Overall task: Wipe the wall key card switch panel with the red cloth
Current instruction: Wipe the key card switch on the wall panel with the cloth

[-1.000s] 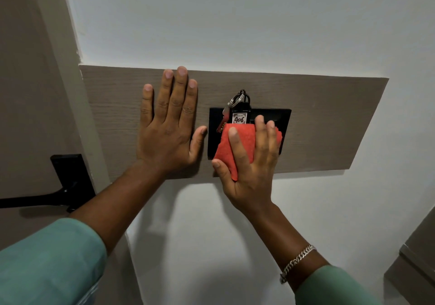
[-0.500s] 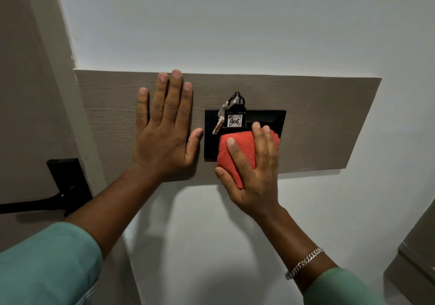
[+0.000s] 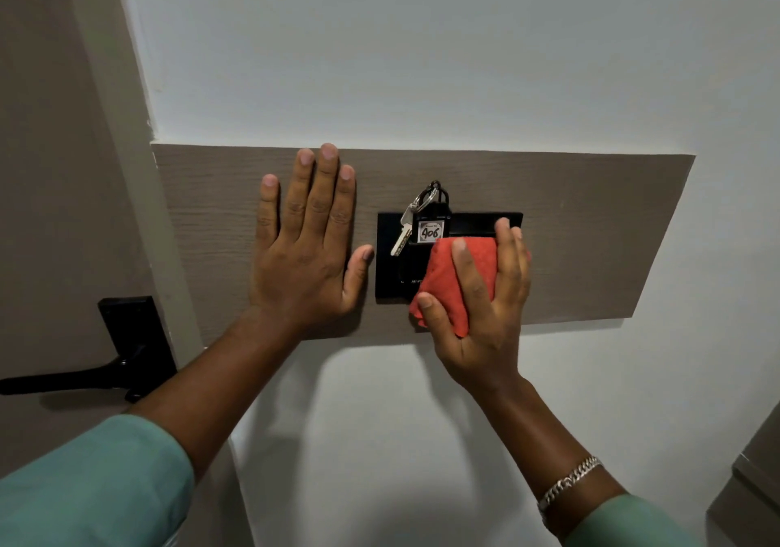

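- The black key card switch panel (image 3: 390, 259) was set into a wood-grain wall board (image 3: 591, 230), its long axis running left to right.
- The right hand (image 3: 481, 306) was grasping the folded red cloth (image 3: 458, 285) with thumb and fingers wrapped over it, pressing it flat against the lower right part of the panel.
- The left hand (image 3: 306, 251) lay released and flat on the board, fingers spread and pointing up, just beside the panel's left edge and holding nothing.
- A black key fob (image 3: 430, 230) labelled 406 sat in the slot at the panel's top, with a metal key (image 3: 403, 232) hanging from its ring on the left side.
- From the cloth, the bare part of the panel lay to the left and upward, so the wipe likely needed to travel leftward along the long axis.
- The fob and key stood in that path just above the cloth; a stroke there could have snagged or dislodged them.
- The right hand was plainly the nearer one for the work.
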`<act>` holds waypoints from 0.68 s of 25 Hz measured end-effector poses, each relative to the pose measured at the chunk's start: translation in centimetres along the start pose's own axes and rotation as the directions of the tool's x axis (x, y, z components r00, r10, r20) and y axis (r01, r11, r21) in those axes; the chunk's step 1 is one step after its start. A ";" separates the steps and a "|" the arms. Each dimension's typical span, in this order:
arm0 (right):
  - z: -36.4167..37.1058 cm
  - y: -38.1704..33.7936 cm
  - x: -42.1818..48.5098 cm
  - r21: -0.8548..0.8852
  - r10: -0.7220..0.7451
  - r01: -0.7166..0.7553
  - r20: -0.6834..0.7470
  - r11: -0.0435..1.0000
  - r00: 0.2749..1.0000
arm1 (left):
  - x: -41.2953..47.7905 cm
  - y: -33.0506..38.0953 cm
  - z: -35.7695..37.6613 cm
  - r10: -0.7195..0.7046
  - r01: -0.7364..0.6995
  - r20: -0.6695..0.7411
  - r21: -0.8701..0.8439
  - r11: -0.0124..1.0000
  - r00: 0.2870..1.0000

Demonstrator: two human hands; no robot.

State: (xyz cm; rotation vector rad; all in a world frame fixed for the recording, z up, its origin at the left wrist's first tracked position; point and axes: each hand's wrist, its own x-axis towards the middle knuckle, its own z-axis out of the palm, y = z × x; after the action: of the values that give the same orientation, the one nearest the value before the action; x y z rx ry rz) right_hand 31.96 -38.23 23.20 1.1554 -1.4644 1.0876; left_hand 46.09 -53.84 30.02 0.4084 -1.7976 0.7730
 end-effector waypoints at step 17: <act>0.4 -0.9 0.1 -0.058 0.005 -0.001 0.052 0.998 0.999 | 0.1 -0.2 -0.6 -0.018 0.022 0.052 -0.082 0.996 0.998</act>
State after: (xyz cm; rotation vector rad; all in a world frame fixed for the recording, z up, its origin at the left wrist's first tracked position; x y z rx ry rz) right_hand 32.78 -38.75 23.28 1.1490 -1.5290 1.0172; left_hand 46.58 -53.59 30.26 0.3945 -1.8640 0.6769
